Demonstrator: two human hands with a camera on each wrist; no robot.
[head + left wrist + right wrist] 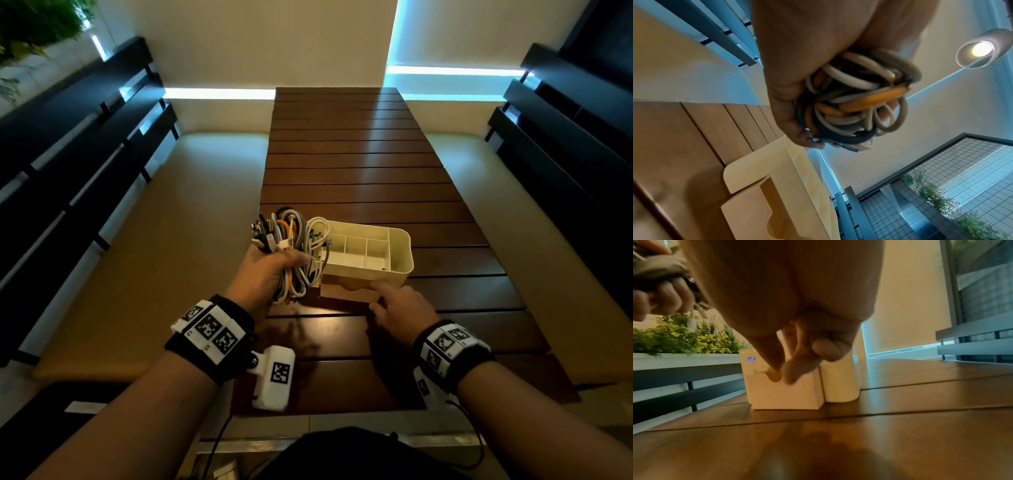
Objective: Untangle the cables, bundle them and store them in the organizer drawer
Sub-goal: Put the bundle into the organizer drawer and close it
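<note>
The cables (pixel 291 253), already a looped bundle, sit clenched in the left hand (pixel 263 274) just left of the organizer (pixel 368 251); the right hand (pixel 402 308), nearer its front, has thumb and fingertip at the drawer (pixel 346 291) notch, which faces the person across the desk (pixel 359 154)

Organizer (pixel 368 255) sits on the slatted table (pixel 359 164), near its front-left part, its drawer (pixel 346 291) on the near side below the divided top tray. Cable bundle (pixel 291 246) held in left hand (pixel 263 274) just left of the organizer, loops touching its left rim. Right hand (pixel 400 308) in front of the organizer, fingertips at the drawer front.
</note>
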